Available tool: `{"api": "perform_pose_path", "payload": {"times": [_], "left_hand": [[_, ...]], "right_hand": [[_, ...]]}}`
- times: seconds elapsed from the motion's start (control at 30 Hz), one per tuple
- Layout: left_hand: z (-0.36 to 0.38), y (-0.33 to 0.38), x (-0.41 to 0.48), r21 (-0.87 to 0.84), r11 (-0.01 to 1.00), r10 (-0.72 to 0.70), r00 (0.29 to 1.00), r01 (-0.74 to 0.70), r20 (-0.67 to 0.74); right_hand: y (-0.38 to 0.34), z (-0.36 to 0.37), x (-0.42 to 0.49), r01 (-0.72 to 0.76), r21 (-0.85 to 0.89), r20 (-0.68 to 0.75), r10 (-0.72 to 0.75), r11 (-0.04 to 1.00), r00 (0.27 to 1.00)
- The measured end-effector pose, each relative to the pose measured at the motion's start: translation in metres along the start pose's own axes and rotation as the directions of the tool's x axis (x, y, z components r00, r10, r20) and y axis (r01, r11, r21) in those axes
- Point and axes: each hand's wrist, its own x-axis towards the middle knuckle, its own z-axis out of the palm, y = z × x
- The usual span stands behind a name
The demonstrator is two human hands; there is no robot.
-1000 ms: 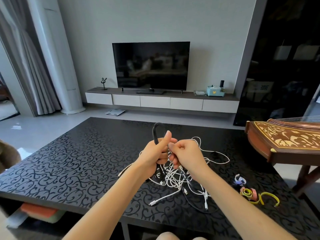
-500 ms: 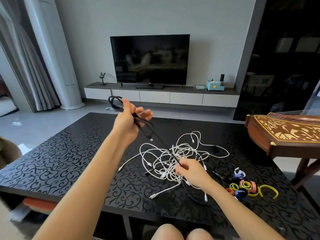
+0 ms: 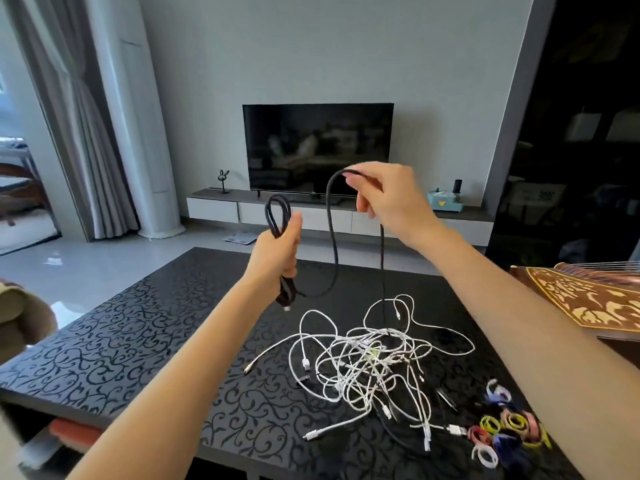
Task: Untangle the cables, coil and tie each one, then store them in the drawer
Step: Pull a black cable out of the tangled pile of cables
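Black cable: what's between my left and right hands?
A slack loop of the black cable, sagging from left hand to right hand above the table; head view.

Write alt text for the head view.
Two hands hold a black cable above a patterned table: the left hand grips its coiled loops, the right hand pinches a raised length. White cables lie tangled below, coloured ties beside them.

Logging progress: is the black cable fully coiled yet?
Partly. The left hand grips loops of the black cable; the rest hangs from the right hand down into the white cable pile.
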Motion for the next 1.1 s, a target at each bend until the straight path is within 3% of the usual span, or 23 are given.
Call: {"api": "perform_pose_path", "payload": {"times": [0.07,0.13,0.3,0.5,0.7,0.8,0.87,1.1], "left_hand": [[0.002,0.005,0.004,-0.044,0.999,-0.030,0.999,0.031,0.039],[0.003,0.010,0.005,-0.078,0.992,-0.088,0.990,0.097,0.111],[0.006,0.012,0.002,-0.204,0.954,-0.151,0.941,0.219,0.304],[0.012,-0.009,-0.010,0.028,0.999,-0.052,0.879,0.044,0.475],[0.021,-0.028,-0.021,0.050,0.998,-0.062,0.866,0.042,0.496],[0.027,-0.033,-0.025,-0.055,0.992,-0.078,0.889,0.115,0.450],[0.029,-0.033,-0.025,-0.134,0.980,-0.084,0.910,0.150,0.405],[0.035,-0.036,-0.025,-0.149,0.982,-0.051,0.927,0.114,0.372]], "right_hand": [[-0.014,-0.008,0.016,0.070,-0.016,0.018,-0.070,0.997,0.997],[-0.018,-0.008,0.019,0.050,0.025,0.061,-0.052,0.998,0.997],[-0.002,0.007,-0.007,-0.140,-0.087,0.149,0.152,0.986,0.977],[-0.004,0.022,-0.030,-0.224,0.061,0.187,0.209,0.973,0.960],[-0.008,0.017,-0.030,-0.184,-0.078,-0.012,0.184,0.980,0.983],[-0.009,0.016,-0.031,-0.236,-0.097,-0.049,0.232,0.967,0.971],[-0.007,0.020,-0.036,-0.297,-0.059,-0.065,0.294,0.953,0.954],[-0.001,0.024,-0.046,-0.497,0.143,-0.020,0.505,0.856,0.863]]}}
